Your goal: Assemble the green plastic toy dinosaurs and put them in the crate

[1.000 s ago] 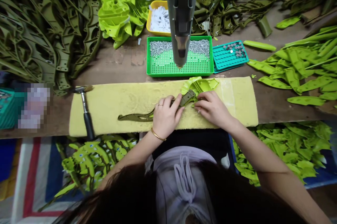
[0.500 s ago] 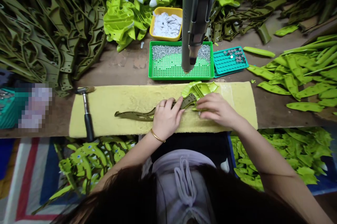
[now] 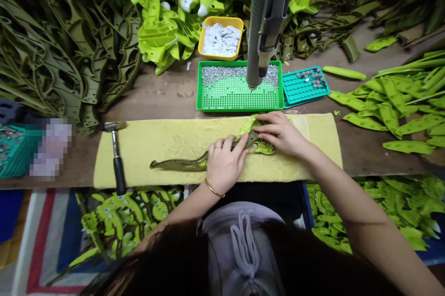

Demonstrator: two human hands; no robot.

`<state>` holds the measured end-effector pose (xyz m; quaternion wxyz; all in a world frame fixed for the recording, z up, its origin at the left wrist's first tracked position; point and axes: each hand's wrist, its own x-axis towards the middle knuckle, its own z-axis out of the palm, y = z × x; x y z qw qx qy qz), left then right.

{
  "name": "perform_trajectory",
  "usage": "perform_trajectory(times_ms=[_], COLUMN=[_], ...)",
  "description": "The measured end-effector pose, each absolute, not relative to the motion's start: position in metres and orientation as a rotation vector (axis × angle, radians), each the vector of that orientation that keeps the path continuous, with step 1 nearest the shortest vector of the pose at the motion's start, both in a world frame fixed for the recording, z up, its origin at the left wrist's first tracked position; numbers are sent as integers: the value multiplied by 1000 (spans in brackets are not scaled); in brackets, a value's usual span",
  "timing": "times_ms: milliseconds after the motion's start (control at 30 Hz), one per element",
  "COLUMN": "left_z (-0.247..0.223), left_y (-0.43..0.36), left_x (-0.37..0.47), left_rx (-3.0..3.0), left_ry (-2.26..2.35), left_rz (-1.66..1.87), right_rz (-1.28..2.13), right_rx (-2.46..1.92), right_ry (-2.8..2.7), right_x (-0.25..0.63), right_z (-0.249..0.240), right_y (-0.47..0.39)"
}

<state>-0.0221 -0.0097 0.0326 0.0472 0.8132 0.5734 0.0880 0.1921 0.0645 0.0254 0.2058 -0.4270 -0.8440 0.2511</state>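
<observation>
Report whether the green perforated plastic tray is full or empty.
Partly filled: small silvery metal pieces lie along the far side of the green perforated plastic tray; its near side is bare.

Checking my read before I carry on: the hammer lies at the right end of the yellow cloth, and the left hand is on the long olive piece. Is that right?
Not quite: the hammer lies at the left end of the yellow cloth, as the head view shows. The left hand is indeed on the long olive piece.
</observation>
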Motion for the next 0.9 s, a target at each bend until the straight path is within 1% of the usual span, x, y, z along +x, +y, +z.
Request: perform_trajectory(times_ms=[100, 333, 400, 467, 533, 567, 600, 667, 733, 800, 900], left_z=[31, 27, 25, 21, 18, 17, 16, 17, 20, 22, 20], left_y=[-12, 9, 10, 5, -3, -7, -11, -13, -10, -3, 5], left_x=[-23, -39, -47, -58, -71, -76, -80, -84, -82, -79, -77], left_rx=[2445, 2424, 2429, 2340, 1925, 1598, 1260, 736, 466, 350, 297], left_ry=[1754, 1588, 1614, 1771, 2009, 2054, 2011, 1738, 1498, 1428, 1441], left_rz=[279, 281, 403, 770, 1277, 1460, 1538, 1458, 1354, 1353, 1408], right_rz=[706, 599, 556, 529, 527, 526, 520, 494, 457, 429, 424], right_rx=[-1197, -1279, -1339, -1394, -1418, -1419, -1416, -1400, -1383, -1374, -1379], right_ry=[-2356, -2333, -2266, -2172, -2091, -2067, -2055, -2063, -2080, -2090, -2096], right_x=[191, 183, 181, 179, 179, 179, 179, 179, 178, 177, 176], right_z=[25, 18, 16, 13, 9, 8, 7, 5, 4, 4, 4], right_y=[65, 57, 52, 46, 43, 41, 40, 40, 40, 40, 41])
